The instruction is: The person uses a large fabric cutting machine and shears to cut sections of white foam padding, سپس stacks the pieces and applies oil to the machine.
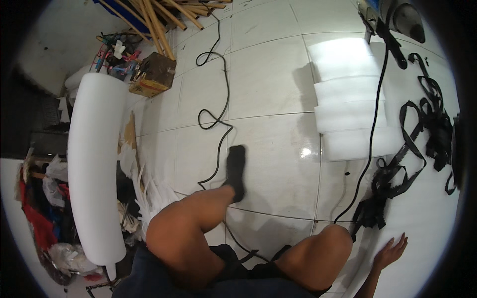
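My right hand [390,252] is at the lower right, its fingers stretched out and somewhat apart, with nothing in them. It rests on or just over a long white surface [422,233], which looks like foam sheet; I cannot tell whether they touch. Tangled black strips [380,191] lie on that surface, ahead of the hand. No part of my left hand shows. My bent legs fill the lower middle, and one foot in a black sock [236,166] is on the tiles.
Several white foam pieces [348,111] sit in a row at right. A tall white foam roll [97,169] stands left, beside piled scraps [52,188]. Black cables [226,89] wind over the floor. Cardboard tubes [154,22] and a brown box [154,74] lie far left.
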